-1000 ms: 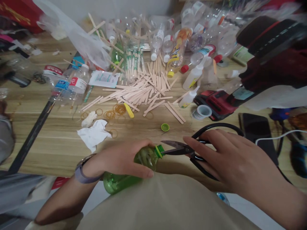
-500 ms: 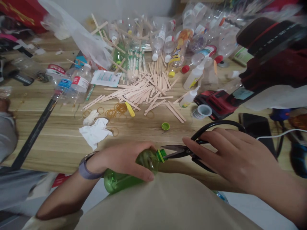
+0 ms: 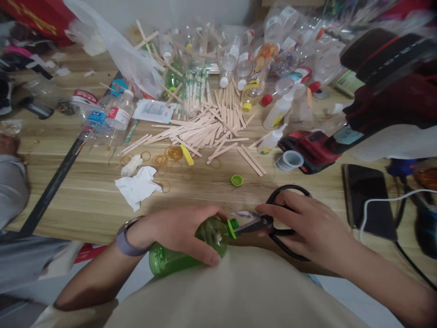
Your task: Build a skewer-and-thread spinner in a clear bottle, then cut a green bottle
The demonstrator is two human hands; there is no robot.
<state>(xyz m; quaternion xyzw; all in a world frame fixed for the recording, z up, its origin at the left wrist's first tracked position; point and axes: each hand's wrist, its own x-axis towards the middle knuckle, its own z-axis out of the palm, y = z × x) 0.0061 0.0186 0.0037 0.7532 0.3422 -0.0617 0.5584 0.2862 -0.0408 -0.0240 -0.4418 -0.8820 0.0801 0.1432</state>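
A green plastic bottle [image 3: 213,234] lies on its side at the table's front edge, against my shirt, its uncapped neck pointing right. My left hand [image 3: 182,232] is wrapped over its body from above. In my right hand [image 3: 300,223] is a pair of black-handled scissors [image 3: 262,222], with fingers through and around the handle loops. The scissor blades are slightly apart: the lower one reaches the bottle's mouth, the upper one sits just above the neck. A green bottle cap [image 3: 236,180] lies on the table beyond the neck.
Wooden craft sticks [image 3: 211,130] are heaped mid-table, with rubber bands [image 3: 167,157] and crumpled tissue [image 3: 138,184] nearer. Plastic bottles [image 3: 232,54] crowd the back. At right stand a red power tool [image 3: 307,150] and a black phone [image 3: 368,200] with a white cable. Someone's sleeve [image 3: 13,187] shows at far left.
My right hand has drawn its fingers in around the scissor handles, and the handle loops have come closer together. The blades stay at the bottle's neck. My left hand keeps its hold.
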